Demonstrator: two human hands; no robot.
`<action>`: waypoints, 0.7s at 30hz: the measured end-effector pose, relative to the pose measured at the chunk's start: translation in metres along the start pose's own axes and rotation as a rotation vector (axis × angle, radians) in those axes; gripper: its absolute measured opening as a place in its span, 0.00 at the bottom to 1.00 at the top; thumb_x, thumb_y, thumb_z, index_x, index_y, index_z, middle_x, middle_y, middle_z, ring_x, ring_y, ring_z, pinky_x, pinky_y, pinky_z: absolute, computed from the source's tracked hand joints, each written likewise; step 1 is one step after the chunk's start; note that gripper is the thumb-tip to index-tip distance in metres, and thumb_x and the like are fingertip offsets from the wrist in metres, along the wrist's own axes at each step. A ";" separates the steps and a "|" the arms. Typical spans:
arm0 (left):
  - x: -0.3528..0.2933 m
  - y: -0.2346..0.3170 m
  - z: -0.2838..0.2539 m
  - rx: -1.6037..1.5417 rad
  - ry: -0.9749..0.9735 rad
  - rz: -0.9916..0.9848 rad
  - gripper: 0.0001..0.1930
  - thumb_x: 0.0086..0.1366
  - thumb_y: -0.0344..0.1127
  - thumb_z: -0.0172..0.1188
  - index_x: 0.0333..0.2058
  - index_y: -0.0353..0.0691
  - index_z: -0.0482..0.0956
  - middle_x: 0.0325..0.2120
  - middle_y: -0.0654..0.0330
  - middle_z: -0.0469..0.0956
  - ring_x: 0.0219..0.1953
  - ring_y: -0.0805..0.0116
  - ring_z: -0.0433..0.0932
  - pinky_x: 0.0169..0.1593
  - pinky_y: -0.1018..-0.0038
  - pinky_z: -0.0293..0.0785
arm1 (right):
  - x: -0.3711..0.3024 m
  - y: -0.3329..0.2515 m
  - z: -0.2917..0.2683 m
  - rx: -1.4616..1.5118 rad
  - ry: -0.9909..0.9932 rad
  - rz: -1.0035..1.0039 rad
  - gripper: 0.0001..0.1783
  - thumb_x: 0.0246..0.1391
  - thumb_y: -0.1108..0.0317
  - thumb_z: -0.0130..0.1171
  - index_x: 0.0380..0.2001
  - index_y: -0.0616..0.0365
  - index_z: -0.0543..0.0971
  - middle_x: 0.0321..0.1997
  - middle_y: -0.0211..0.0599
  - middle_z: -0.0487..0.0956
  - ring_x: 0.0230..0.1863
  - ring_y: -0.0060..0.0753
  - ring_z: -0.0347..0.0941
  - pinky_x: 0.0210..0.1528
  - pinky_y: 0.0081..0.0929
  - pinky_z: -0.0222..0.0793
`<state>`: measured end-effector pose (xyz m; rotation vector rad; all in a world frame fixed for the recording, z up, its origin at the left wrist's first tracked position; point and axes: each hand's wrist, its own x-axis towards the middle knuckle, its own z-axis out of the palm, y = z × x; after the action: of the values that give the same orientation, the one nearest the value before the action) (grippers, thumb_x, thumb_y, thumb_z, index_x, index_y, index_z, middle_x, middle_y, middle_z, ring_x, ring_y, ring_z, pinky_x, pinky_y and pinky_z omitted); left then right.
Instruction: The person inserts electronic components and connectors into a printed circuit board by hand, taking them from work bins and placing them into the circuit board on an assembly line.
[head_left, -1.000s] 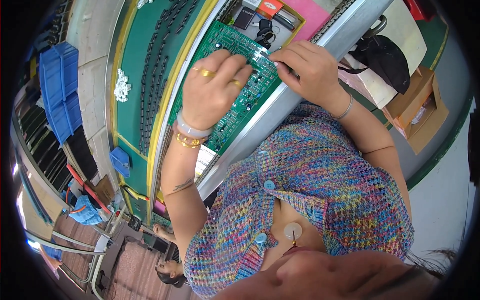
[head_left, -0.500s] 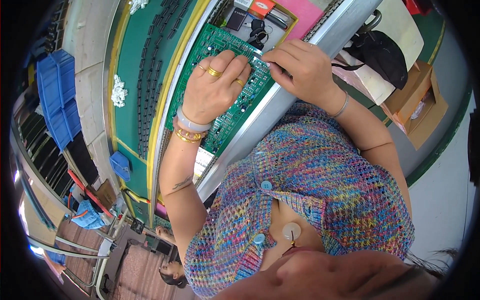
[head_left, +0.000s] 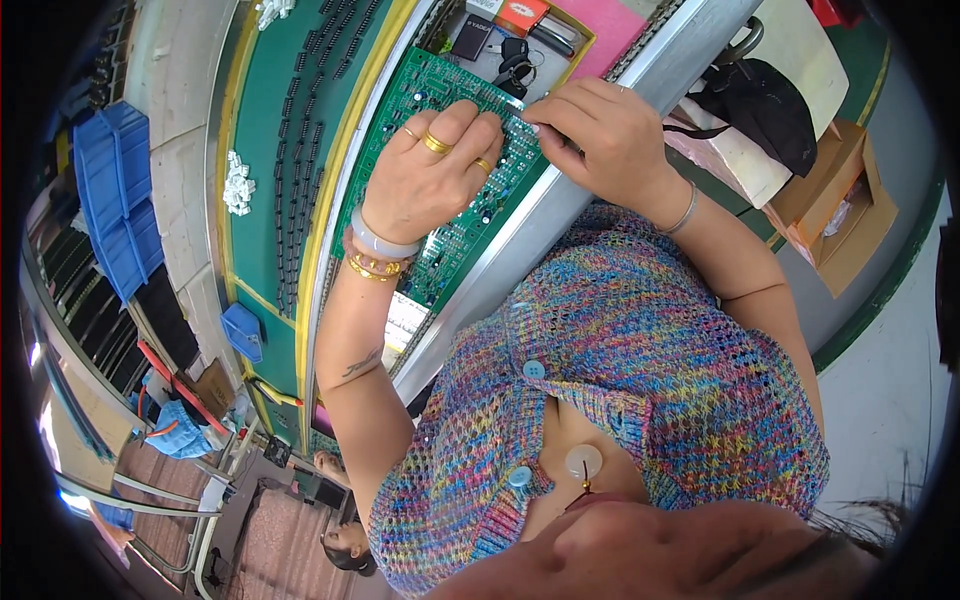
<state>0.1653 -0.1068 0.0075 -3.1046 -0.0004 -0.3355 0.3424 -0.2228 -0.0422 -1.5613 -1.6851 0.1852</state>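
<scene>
A green circuit board, crowded with small parts, lies on a metal-edged track in front of me. My left hand, with rings and bracelets, rests over the board's middle, its fingers curled down and the tips hidden beneath the knuckles. At the board's right edge, my right hand has thumb and forefinger pinched together, touching or nearly touching the board. Whatever either hand may hold is too small or hidden to make out.
Left of the track, a green surface carries rows of black chip-like parts, white connector pieces and a blue bin. Keys lie in a tray beyond the board. A black bag and cardboard box are right. Another person sits lower left.
My left hand and forearm have shifted very slightly. The right hand keeps its pinch at the board's edge, and the board stays in place.
</scene>
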 end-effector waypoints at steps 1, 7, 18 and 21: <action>-0.001 0.000 0.000 -0.002 -0.014 0.002 0.17 0.46 0.33 0.59 0.38 0.42 0.82 0.40 0.67 0.75 0.45 0.68 0.72 0.46 0.73 0.69 | 0.000 0.000 0.000 0.003 0.004 -0.002 0.09 0.41 0.70 0.63 0.30 0.51 0.79 0.28 0.27 0.77 0.32 0.30 0.75 0.32 0.27 0.71; -0.007 0.003 -0.007 -0.022 -0.040 -0.049 0.09 0.48 0.31 0.62 0.32 0.42 0.81 0.37 0.67 0.74 0.43 0.69 0.72 0.43 0.74 0.69 | 0.001 -0.002 0.001 0.003 0.001 -0.001 0.09 0.42 0.70 0.63 0.30 0.51 0.79 0.29 0.26 0.77 0.33 0.30 0.75 0.32 0.27 0.70; -0.031 -0.069 -0.008 0.244 0.163 -0.792 0.05 0.50 0.34 0.69 0.28 0.47 0.86 0.30 0.66 0.76 0.37 0.59 0.71 0.38 0.66 0.70 | 0.001 -0.002 0.002 0.046 0.041 -0.008 0.08 0.42 0.74 0.62 0.29 0.53 0.79 0.26 0.31 0.77 0.30 0.33 0.75 0.29 0.29 0.69; -0.034 -0.070 -0.006 0.237 0.125 -0.804 0.05 0.50 0.35 0.69 0.28 0.47 0.86 0.31 0.66 0.76 0.37 0.59 0.71 0.38 0.67 0.70 | -0.001 -0.001 0.002 0.010 0.011 -0.001 0.08 0.42 0.71 0.63 0.30 0.50 0.79 0.28 0.27 0.76 0.32 0.30 0.74 0.31 0.27 0.70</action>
<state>0.1308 -0.0365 0.0074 -2.6864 -1.1945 -0.4841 0.3404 -0.2231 -0.0432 -1.5517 -1.6736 0.1845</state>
